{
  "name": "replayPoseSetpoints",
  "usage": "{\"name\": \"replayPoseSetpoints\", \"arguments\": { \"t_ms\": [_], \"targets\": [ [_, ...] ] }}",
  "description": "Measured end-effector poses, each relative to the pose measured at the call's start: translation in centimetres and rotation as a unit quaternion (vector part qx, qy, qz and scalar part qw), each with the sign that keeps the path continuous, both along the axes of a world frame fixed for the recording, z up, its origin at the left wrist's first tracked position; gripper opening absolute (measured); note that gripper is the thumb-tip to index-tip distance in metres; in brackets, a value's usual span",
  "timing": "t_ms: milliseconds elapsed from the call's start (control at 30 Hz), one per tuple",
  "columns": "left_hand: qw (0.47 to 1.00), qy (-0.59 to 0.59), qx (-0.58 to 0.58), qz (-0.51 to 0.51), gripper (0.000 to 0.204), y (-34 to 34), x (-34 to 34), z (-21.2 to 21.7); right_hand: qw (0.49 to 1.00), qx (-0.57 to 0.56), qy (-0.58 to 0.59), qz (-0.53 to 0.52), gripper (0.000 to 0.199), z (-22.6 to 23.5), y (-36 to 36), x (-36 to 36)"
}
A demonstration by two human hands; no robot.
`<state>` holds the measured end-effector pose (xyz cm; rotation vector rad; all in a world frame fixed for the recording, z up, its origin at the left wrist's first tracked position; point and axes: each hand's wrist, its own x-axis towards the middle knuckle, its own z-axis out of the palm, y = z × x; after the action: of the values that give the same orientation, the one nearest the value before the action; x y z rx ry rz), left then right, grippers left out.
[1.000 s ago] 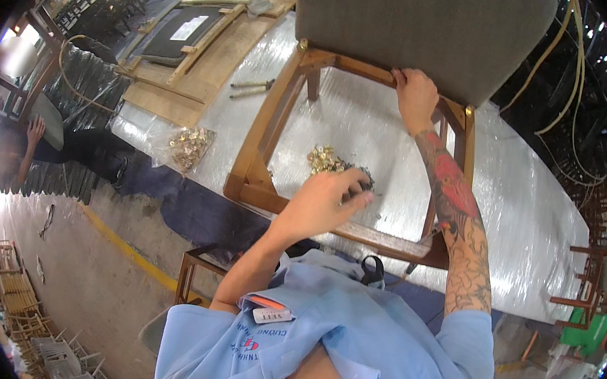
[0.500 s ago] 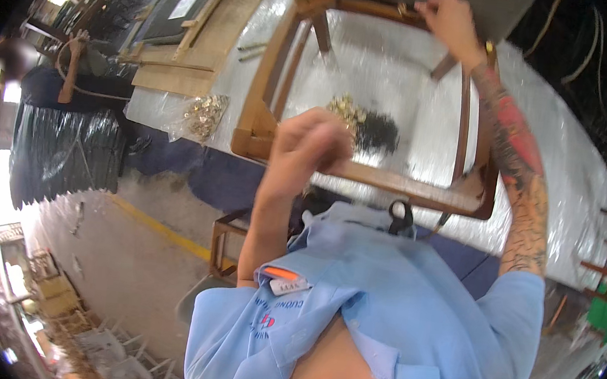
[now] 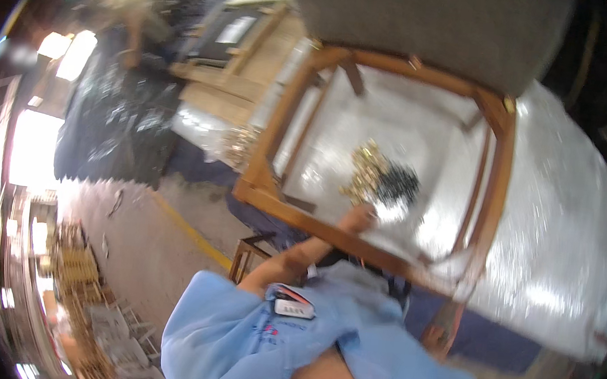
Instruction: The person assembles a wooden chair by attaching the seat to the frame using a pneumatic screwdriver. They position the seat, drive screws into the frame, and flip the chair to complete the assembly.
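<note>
A wooden chair frame [image 3: 378, 246] with an upholstered grey back [image 3: 429, 19] stands on a table covered in clear plastic. Through its seat opening I see a pile of brass-coloured fittings [image 3: 366, 170] beside a heap of small black pieces, probably screws [image 3: 397, 183]. My left hand [image 3: 359, 218] reaches over the near rail, close to the lower end of both piles. Its fingers are smeared by motion. Low at the right, my right hand [image 3: 458, 288] is by the frame's near right corner, badly blurred, and what it touches cannot be made out.
Beyond the left side lie a bag of brass-coloured pieces [image 3: 238, 145] and a wooden panel [image 3: 224, 101] with a dark pad. A dark plastic-covered stack [image 3: 116, 120] stands farther left. Below the table is a small wooden frame [image 3: 247, 257]. Plastic sheeting [image 3: 549, 213] extends right.
My left hand has gone from above the near rail into the seat opening by the piles. My right hand has left the far rail and come down to the near right corner. The view has shifted.
</note>
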<state>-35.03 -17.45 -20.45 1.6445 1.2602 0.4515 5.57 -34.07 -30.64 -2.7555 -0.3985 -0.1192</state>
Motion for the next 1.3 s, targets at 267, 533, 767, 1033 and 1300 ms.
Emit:
{"name": "replayPoseSetpoints", "arguments": {
  "t_ms": [267,533,767,1033,1300],
  "targets": [
    [0.945,0.319,0.070,-0.014,0.057,3.9,11.1,-0.6,0.986,-0.096,0.064,-0.122,0.047,5.6,2.1,-7.8],
    [0.984,0.157,0.072,0.042,0.026,6.6,9.4,-5.2,0.980,-0.096,0.137,-0.105,0.064,5.3,1.7,-6.2],
    [0.861,-0.248,-0.324,0.303,0.016,8.2,5.6,-7.0,0.984,-0.154,0.085,-0.026,0.066,0.7,0.8,-4.7],
    [0.646,-0.524,-0.516,0.205,0.029,7.8,5.1,-1.6,0.986,-0.110,0.125,-0.033,0.070,3.2,1.7,-5.3],
    [0.541,-0.603,-0.557,0.185,0.029,9.5,5.9,-2.1,0.982,-0.108,0.143,-0.065,0.074,5.0,1.3,-6.1]
  ]
}}
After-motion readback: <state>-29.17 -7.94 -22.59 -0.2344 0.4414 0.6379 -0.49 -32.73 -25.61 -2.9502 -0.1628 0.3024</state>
